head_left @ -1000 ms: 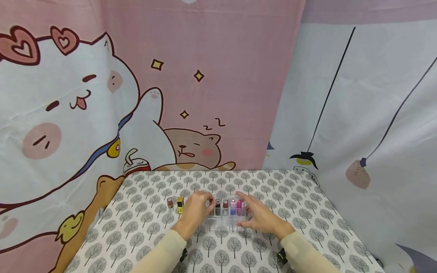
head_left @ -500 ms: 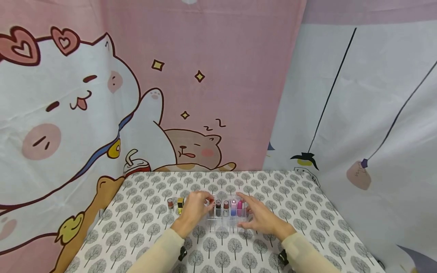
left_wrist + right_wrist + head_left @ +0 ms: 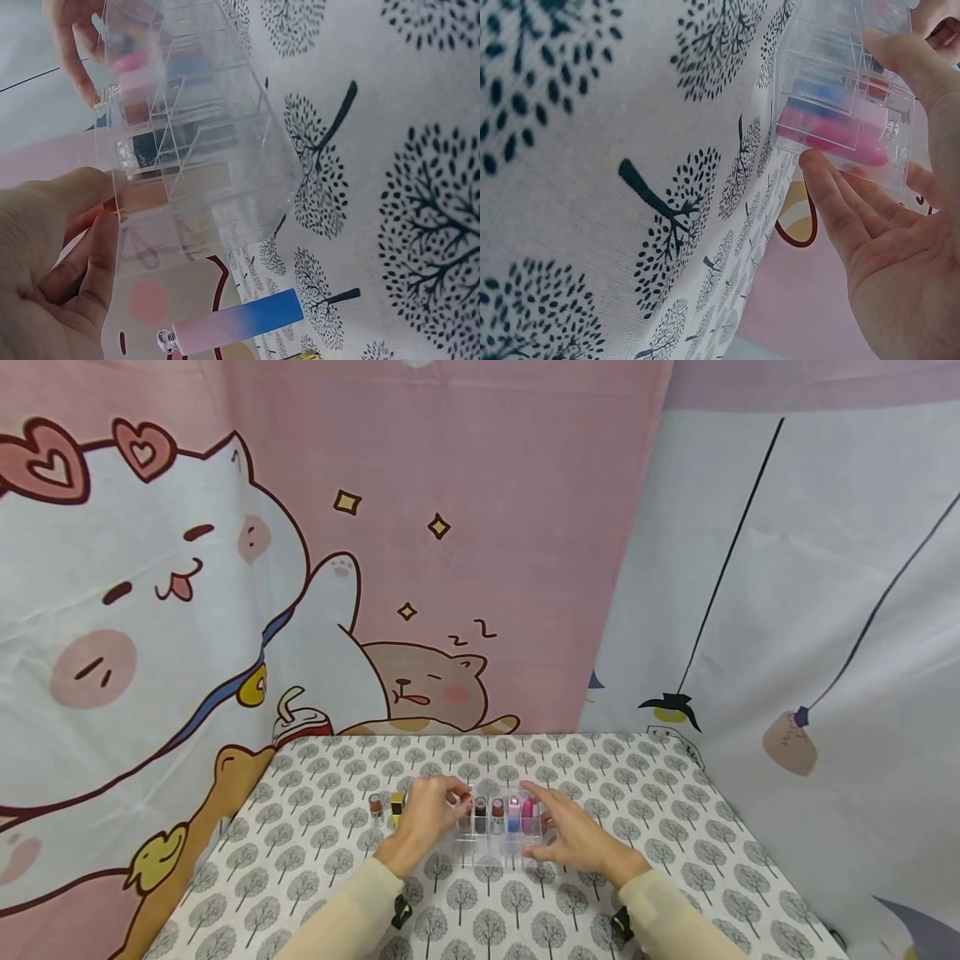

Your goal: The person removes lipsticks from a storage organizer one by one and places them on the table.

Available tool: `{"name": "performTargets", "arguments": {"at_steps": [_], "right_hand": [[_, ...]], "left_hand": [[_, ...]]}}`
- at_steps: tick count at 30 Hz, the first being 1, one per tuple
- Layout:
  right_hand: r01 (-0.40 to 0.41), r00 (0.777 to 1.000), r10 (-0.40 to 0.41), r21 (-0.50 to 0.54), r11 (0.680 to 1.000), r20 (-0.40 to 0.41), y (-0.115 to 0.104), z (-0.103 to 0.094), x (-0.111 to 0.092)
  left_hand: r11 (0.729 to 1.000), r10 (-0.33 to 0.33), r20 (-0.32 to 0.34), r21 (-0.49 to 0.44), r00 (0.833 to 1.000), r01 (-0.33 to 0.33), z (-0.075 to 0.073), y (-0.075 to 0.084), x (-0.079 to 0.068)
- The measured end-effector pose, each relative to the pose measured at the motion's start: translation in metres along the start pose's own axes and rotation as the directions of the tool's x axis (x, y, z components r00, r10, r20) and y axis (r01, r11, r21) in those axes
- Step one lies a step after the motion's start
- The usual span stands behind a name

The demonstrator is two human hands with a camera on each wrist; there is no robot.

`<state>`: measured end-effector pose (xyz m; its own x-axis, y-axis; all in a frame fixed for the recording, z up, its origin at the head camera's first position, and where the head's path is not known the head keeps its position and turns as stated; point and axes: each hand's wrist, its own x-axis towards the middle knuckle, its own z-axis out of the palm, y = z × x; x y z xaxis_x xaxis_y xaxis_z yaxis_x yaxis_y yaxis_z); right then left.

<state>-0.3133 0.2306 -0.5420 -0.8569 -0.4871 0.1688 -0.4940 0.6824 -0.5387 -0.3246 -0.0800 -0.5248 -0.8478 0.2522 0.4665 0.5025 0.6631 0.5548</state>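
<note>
A clear lipstick organizer [image 3: 487, 853] stands on the tree-print cloth, with a row of lipsticks in its back compartments. At its left end my left hand [image 3: 424, 814] pinches the top of a reddish-brown lipstick [image 3: 142, 195], whose lower part sits inside a compartment. Beside it stand a dark lipstick [image 3: 481, 820], a brown-capped one [image 3: 497, 812], a pink-and-blue one [image 3: 513, 814] and a magenta one [image 3: 832, 139] at the right end. My right hand [image 3: 576, 837] grips the organizer's right end, thumb at the front and fingers along the side.
Left of the organizer stand a brown-topped lipstick [image 3: 376, 808] and a black-and-gold one [image 3: 397, 808]. The left wrist view also shows a pink-to-blue tube [image 3: 240, 322] near the organizer. A cartoon-print curtain [image 3: 525, 568] hangs behind the table.
Hardly anything differs. My left hand stays at the leftmost lipstick with only a slight shift, and my right hand keeps its place on the organizer.
</note>
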Motion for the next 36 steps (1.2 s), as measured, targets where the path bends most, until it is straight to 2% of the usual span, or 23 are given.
{"name": "performTargets", "arguments": {"at_steps": [8, 15, 20, 36], "right_hand": [[-0.011, 1.0, 0.011, -0.011, 1.0, 0.003, 0.0, 0.0, 0.001], [-0.012, 1.0, 0.012, -0.008, 1.0, 0.005, 0.0, -0.001, 0.002], [-0.02, 1.0, 0.02, 0.003, 1.0, 0.01, 0.0, -0.001, 0.001], [-0.024, 1.0, 0.023, 0.012, 1.0, 0.01, -0.001, -0.002, 0.0]], "left_hand": [[0.998, -0.019, 0.014, -0.051, 1.0, 0.02, -0.003, -0.001, 0.002], [0.998, 0.004, 0.006, -0.055, 1.0, -0.003, -0.009, -0.002, 0.003], [0.998, -0.013, 0.012, -0.06, 1.0, 0.014, -0.012, -0.002, 0.004], [0.99, 0.068, -0.038, -0.118, 0.997, -0.072, -0.025, -0.001, 0.006]]}}
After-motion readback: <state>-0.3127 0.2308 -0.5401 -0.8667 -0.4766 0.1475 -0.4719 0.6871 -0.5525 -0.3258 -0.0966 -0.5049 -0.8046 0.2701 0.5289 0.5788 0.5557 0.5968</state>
